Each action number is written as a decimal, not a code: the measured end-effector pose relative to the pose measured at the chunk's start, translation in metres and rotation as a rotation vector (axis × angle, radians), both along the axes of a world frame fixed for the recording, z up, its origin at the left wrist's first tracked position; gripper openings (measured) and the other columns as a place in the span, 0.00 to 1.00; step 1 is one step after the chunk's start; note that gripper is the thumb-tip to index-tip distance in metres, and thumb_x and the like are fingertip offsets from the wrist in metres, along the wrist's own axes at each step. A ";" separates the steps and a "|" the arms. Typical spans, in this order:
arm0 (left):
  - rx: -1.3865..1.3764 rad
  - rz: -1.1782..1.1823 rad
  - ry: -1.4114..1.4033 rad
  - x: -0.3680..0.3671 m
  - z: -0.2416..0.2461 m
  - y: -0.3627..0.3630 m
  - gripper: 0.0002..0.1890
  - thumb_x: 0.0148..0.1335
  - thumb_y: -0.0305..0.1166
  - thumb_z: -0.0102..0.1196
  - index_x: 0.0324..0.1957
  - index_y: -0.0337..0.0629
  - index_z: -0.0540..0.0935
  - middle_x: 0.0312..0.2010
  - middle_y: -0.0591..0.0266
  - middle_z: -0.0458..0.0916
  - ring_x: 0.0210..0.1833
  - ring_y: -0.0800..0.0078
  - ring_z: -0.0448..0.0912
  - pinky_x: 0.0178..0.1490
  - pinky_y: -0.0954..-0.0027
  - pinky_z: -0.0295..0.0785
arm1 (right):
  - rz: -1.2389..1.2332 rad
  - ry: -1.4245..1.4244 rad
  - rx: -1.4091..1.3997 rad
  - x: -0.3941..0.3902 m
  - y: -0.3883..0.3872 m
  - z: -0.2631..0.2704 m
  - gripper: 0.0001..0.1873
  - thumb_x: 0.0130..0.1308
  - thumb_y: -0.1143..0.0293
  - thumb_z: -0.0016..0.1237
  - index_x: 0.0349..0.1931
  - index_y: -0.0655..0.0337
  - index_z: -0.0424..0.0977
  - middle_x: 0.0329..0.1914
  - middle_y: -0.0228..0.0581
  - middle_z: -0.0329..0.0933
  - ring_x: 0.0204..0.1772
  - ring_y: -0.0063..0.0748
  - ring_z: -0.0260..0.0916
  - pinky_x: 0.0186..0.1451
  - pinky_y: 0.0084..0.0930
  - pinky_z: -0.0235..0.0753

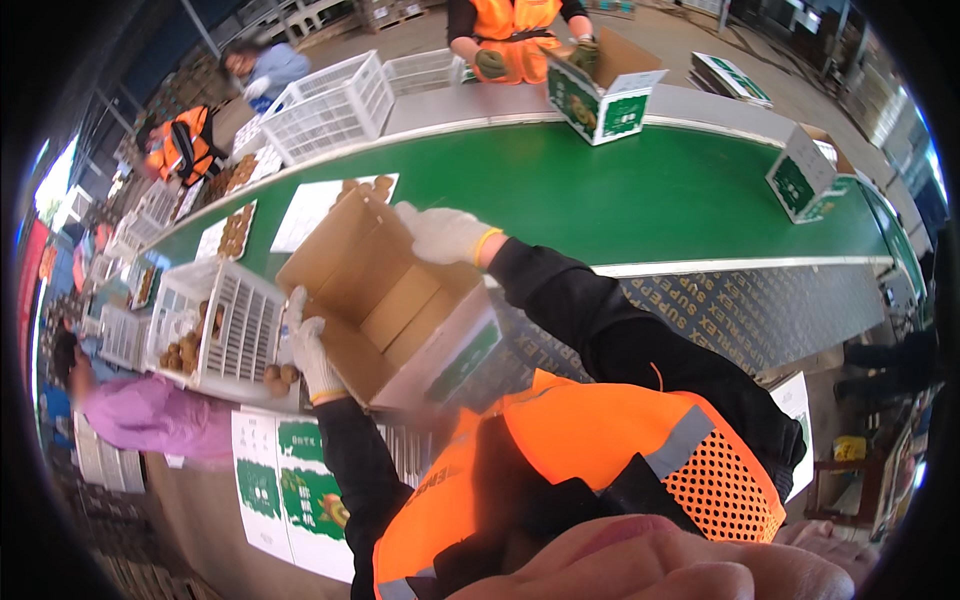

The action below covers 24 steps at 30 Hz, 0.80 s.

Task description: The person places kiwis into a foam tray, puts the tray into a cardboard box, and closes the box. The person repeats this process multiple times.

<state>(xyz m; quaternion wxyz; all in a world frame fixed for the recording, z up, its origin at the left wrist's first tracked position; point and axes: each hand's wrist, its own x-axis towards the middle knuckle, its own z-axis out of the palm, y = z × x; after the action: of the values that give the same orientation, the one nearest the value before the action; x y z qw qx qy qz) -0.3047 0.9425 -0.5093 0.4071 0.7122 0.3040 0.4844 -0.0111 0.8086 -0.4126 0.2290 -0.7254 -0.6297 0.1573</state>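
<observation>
An open cardboard box, brown inside and printed white and green outside, is tilted before me. Nothing lies on its visible bottom. My left hand, in a pale knit glove, grips its left edge. At the far right edge, my right hand holds the rim in a matching glove with a yellow cuff. Just beyond the box, a white tray sheet with kiwifruit rests on the green conveyor belt; the box partly hides it. Several loose kiwifruit sit near my left hand.
A white plastic crate with kiwifruit stands at left. Flat printed cartons lie below it. Across the belt, a person in an orange vest handles another box. A further box stands at the right end.
</observation>
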 end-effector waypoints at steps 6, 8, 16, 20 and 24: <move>-0.072 0.052 0.039 0.020 0.024 -0.013 0.33 0.53 0.25 0.47 0.66 0.36 0.75 0.69 0.54 0.72 0.73 0.62 0.66 0.74 0.70 0.59 | -0.045 -0.003 -0.025 0.013 0.005 -0.009 0.23 0.66 0.67 0.40 0.61 0.57 0.58 0.47 0.70 0.78 0.55 0.71 0.75 0.57 0.56 0.71; -0.179 0.068 0.000 0.020 0.031 -0.018 0.35 0.51 0.25 0.48 0.66 0.37 0.75 0.69 0.54 0.72 0.73 0.63 0.66 0.74 0.70 0.60 | -0.035 -0.026 -0.026 0.013 0.009 -0.011 0.25 0.65 0.67 0.41 0.62 0.56 0.58 0.47 0.68 0.78 0.54 0.70 0.75 0.56 0.57 0.72; -0.145 0.097 0.008 0.013 0.029 -0.017 0.36 0.49 0.25 0.48 0.66 0.37 0.75 0.69 0.55 0.72 0.73 0.63 0.67 0.74 0.70 0.60 | -0.017 -0.040 -0.022 0.012 0.015 -0.013 0.27 0.65 0.66 0.42 0.65 0.55 0.57 0.47 0.68 0.78 0.54 0.69 0.76 0.57 0.57 0.72; -0.233 0.090 0.007 0.018 0.031 -0.016 0.35 0.50 0.24 0.48 0.66 0.37 0.75 0.69 0.55 0.72 0.72 0.64 0.68 0.71 0.70 0.63 | -0.027 -0.010 -0.053 0.014 0.012 -0.011 0.31 0.64 0.65 0.43 0.69 0.55 0.55 0.49 0.68 0.78 0.56 0.69 0.75 0.59 0.55 0.72; -0.250 0.084 -0.027 0.023 0.034 -0.021 0.35 0.50 0.22 0.47 0.66 0.39 0.75 0.69 0.57 0.72 0.72 0.65 0.68 0.71 0.71 0.64 | -0.036 -0.021 -0.053 0.019 0.014 -0.017 0.36 0.64 0.64 0.42 0.74 0.55 0.51 0.51 0.69 0.78 0.56 0.69 0.75 0.60 0.55 0.72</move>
<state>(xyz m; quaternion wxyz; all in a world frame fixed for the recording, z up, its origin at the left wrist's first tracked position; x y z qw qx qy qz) -0.2821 0.9215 -0.4750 0.4760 0.6360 0.3861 0.4688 0.0078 0.8226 -0.4291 0.2059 -0.7440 -0.6147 0.1619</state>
